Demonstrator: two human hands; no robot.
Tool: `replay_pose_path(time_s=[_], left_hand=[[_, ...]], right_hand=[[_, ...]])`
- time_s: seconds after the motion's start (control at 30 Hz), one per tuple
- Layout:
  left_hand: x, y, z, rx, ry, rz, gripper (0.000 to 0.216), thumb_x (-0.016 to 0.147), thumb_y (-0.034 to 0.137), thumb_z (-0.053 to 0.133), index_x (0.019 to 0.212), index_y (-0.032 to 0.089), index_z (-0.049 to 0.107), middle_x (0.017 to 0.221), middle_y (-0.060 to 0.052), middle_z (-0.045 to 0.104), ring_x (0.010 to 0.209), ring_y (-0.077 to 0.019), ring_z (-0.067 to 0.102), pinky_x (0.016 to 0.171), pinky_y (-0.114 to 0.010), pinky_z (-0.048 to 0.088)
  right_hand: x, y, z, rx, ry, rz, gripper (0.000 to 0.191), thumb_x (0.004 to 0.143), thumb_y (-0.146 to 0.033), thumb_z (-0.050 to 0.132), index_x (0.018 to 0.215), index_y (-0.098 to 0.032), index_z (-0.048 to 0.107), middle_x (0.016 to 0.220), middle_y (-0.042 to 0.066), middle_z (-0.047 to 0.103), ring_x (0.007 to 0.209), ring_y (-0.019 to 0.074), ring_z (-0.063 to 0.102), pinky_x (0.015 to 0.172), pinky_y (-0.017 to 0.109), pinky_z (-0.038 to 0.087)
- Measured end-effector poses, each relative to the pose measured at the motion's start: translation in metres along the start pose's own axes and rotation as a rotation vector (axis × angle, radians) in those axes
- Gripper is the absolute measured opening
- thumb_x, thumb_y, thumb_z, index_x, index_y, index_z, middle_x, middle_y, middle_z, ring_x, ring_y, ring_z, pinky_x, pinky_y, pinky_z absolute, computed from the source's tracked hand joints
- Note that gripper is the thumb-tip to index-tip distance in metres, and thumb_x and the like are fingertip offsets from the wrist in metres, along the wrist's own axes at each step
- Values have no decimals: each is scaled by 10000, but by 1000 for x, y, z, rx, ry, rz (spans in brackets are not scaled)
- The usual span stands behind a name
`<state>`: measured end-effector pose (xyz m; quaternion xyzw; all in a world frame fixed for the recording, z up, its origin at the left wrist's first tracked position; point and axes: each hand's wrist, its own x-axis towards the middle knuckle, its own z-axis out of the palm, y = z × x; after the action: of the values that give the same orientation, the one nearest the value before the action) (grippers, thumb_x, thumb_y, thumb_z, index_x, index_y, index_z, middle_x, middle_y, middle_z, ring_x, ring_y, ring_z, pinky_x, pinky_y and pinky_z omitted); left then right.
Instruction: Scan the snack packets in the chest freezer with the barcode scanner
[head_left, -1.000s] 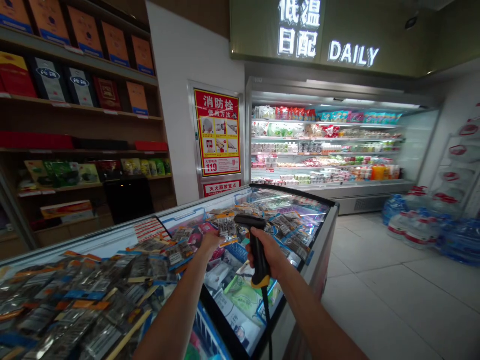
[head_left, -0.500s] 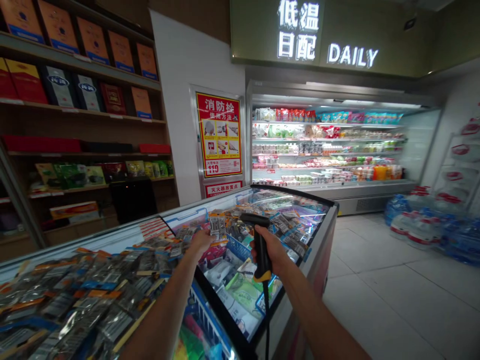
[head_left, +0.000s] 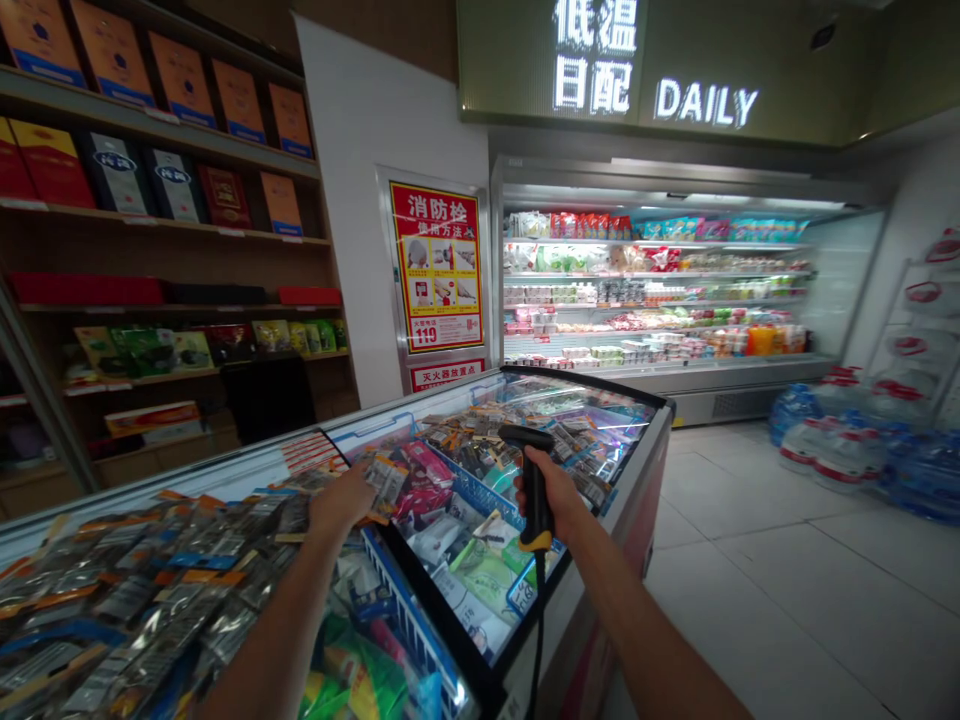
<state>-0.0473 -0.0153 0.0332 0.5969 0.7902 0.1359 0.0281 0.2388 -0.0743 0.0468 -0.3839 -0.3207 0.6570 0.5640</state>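
Observation:
My right hand is closed round the grip of a black and yellow barcode scanner, its cord hanging down past the freezer's edge. The scanner's head points left, over the glass lid. In my left hand is a small clear packet with an orange edge, its printed label side facing up. Below and left of that hand, many similar packets lie heaped on the glass top of the chest freezer. How the left fingers grip the packet is partly hidden.
Under the glass, a blue basket and bagged frozen goods show. Shelves of boxes stand on the left. A lit open fridge lines the back. Water bottles sit on the floor at right.
My left hand has drawn the packet left and toward me, away from the scanner, toward the heap. The right hand and scanner have shifted slightly right.

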Motion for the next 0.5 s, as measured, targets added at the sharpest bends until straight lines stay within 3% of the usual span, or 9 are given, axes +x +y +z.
replay_pose_path(time_s=[0.1, 0.23, 0.33, 0.5], left_hand=[[-9, -11, -14, 77, -12, -71, 400, 752, 209, 382, 1099, 269, 571, 1106, -80, 615, 1053, -280, 536, 879, -443, 369], [-19, -7, -24, 181, 134, -118, 366, 734, 188, 414, 1050, 209, 597, 1138, -131, 578, 1119, -322, 460, 909, -505, 311], [-19, 14, -25, 183, 228, -44, 383, 735, 184, 416, 1078, 190, 585, 1142, -143, 563, 1106, -328, 455, 911, -511, 305], [3, 75, -1, -31, 176, 122, 430, 747, 240, 430, 1160, 176, 535, 1156, -128, 564, 1093, -279, 485, 887, -386, 372]], right_hand=[[0, -2, -6, 20, 16, 14, 232, 769, -403, 499, 741, -173, 507, 459, -35, 525, 335, 94, 478, 325, 200, 373], [-2, -6, -10, 25, 41, 11, 217, 792, -383, 478, 742, -172, 501, 449, -36, 515, 331, 94, 472, 321, 198, 370], [-2, -8, -12, 47, 39, -1, 215, 789, -384, 487, 742, -175, 497, 446, -39, 508, 326, 95, 468, 317, 200, 369], [2, -11, -19, 67, 56, -2, 213, 788, -380, 494, 738, -174, 497, 448, -36, 510, 329, 93, 465, 315, 197, 359]])
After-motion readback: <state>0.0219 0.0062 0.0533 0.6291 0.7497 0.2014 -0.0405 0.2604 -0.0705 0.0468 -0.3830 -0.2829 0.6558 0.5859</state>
